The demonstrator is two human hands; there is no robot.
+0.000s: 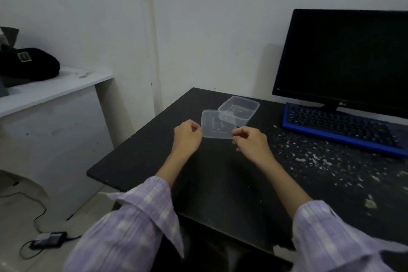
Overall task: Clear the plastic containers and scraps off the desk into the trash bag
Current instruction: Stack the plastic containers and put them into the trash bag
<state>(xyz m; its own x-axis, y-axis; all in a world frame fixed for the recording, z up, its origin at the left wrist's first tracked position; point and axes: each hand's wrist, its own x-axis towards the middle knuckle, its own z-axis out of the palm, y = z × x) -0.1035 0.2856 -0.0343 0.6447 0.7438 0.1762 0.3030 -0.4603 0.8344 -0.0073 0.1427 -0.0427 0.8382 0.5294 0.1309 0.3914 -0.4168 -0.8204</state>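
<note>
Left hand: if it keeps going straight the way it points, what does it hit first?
Probably the flat clear lid. The left hand points forward and slightly right, fingertips right at the lid's near-left edge. Behind it sits the clear plastic container. Whether they already touch is unclear from this one view.

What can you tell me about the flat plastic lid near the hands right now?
The lid is a thin, clear, rectangular plastic sheet with rounded corners and raised ridges. It lies flat on the black desk, and the open clear container sits partly on its far right corner. The left hand and right hand are at its near corners, fingers curled; contact is unclear.
</note>
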